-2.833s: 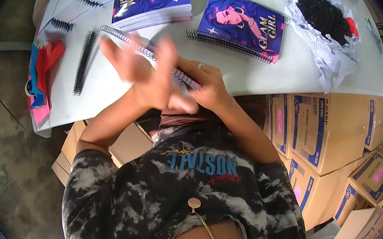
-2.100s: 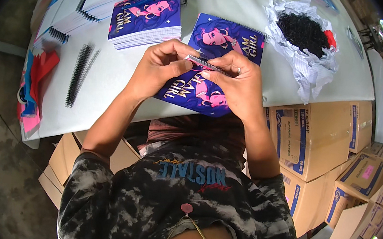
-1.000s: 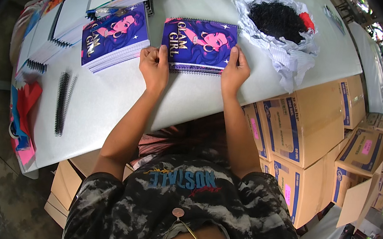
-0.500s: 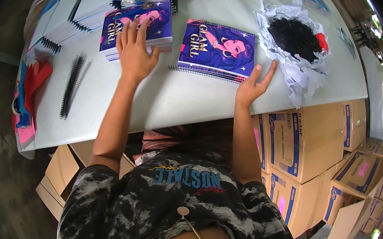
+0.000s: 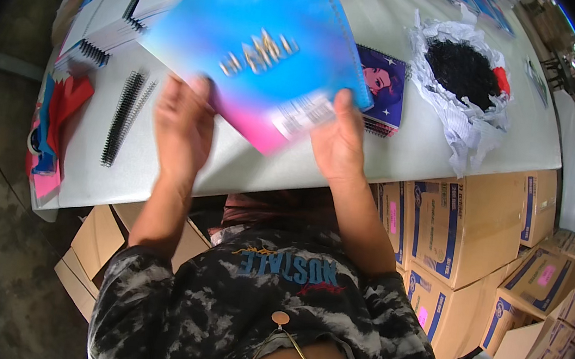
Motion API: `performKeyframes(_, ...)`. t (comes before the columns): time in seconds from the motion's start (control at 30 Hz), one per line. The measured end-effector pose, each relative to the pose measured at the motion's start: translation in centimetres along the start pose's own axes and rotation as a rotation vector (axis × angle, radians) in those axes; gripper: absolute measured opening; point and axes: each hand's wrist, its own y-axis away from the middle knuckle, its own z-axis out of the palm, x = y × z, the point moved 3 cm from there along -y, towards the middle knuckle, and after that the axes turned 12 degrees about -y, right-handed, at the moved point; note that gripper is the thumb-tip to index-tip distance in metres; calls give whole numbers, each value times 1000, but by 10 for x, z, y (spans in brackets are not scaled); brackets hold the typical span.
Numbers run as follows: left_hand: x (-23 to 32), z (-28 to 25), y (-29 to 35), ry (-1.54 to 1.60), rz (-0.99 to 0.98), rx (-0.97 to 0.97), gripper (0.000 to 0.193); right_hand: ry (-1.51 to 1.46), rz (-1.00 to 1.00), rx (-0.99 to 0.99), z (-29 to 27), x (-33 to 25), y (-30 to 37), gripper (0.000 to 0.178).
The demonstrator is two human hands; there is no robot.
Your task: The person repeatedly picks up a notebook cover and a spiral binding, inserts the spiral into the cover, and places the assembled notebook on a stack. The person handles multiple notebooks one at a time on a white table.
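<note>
— Where's the blue-pink notebook?
— Tilted over the tabletop, left of the purple notebook
— And the fingers?
— Those of left hand and right hand grasp its near edges

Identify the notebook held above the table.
The blue and pink notebook, held by the left hand and right hand; the purple notebook and left-side stacks lie on the table.

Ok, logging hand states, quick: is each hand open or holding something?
Left hand: closed, holding a glossy blue-and-pink spiral-bound notebook at its lower-left edge.
Right hand: closed, holding the same notebook near its lower-right corner.
</note>
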Motion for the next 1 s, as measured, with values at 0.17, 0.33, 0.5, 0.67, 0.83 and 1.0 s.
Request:
performKeyframes(0.17,-10,-22,18,-363,141,147,47,426,-60,-175,-7,-37,6,23)
performKeyframes(0.33,-79,-55,38,-568,-71,26,48,919,138,-323,-33,-5,21,18)
performKeyframes(0.5,-43,-136,-21,-1721,340,210,24,916,109,-262,-32,-15,21,16)
performKeyframes(0.67,-50,-218,-28,-2017,-128,214,30,943,69,-340,-32,-18,19,17)
performKeyframes(0.83,-16,-209,-34,-868,-182,281,36,875,-12,-353,-20,-22,19,23)
performKeyframes(1.0,-2,-96,-8,-816,-206,-318,30,851,-34,-301,-27,-22,9,24)
